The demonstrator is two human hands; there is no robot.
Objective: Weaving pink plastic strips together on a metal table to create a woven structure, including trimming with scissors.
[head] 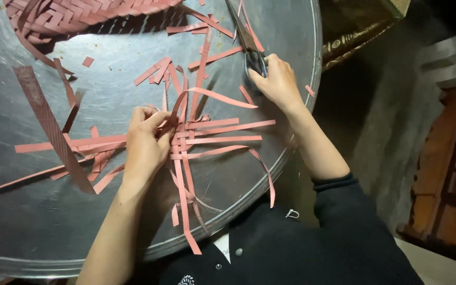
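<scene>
With the left hand (144,141) pinching the half-woven mat of pink strips (186,140) on the round metal table (17,221), the right hand (276,80) closes on what appear to be scissors (249,45), whose pull could drag loose strands and unravel the weave.

Single head-worn camera looks steeply down, close over the round metal tabletop (38,232), floor toward three o'clock.

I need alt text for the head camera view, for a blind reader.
A left hand presses on a small weave of pink strips on a round metal tray, while the right hand grips scissors.
</scene>
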